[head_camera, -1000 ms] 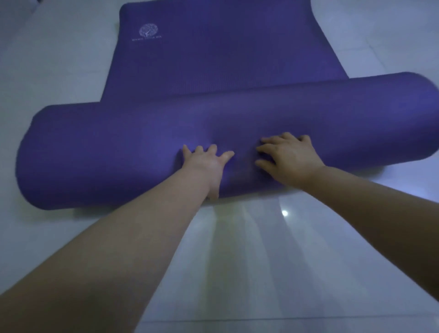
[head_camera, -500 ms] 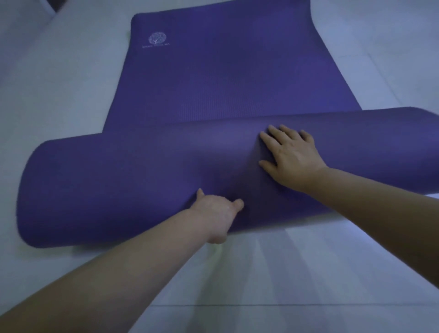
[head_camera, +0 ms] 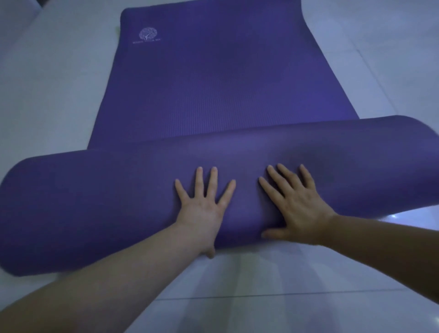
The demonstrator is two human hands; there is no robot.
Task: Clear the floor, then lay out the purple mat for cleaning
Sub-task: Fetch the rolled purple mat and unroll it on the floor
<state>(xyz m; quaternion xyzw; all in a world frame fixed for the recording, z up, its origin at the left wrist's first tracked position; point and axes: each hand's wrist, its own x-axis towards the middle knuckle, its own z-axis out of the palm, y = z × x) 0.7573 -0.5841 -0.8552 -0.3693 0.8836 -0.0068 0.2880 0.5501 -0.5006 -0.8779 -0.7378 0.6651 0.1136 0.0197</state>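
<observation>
The purple mat (head_camera: pixel 213 90) lies partly unrolled on the white tiled floor, its flat part stretching away from me with a pale round logo (head_camera: pixel 147 34) near its far left corner. The rest forms a thick roll (head_camera: pixel 95 209) lying crosswise in front of me. My left hand (head_camera: pixel 204 209) rests flat on the roll's middle, fingers spread. My right hand (head_camera: pixel 297 209) lies flat beside it, fingers spread, thumb at the roll's near edge. Neither hand grips anything.
Glossy white floor tiles (head_camera: pixel 261 297) surround the mat, with a grout line running across close to me. A dark strip (head_camera: pixel 45 2) shows at the top left corner.
The roll has come toward me and more flat mat shows beyond it. My left hand moved from the roll's near edge up onto its top, fingers now spread.
</observation>
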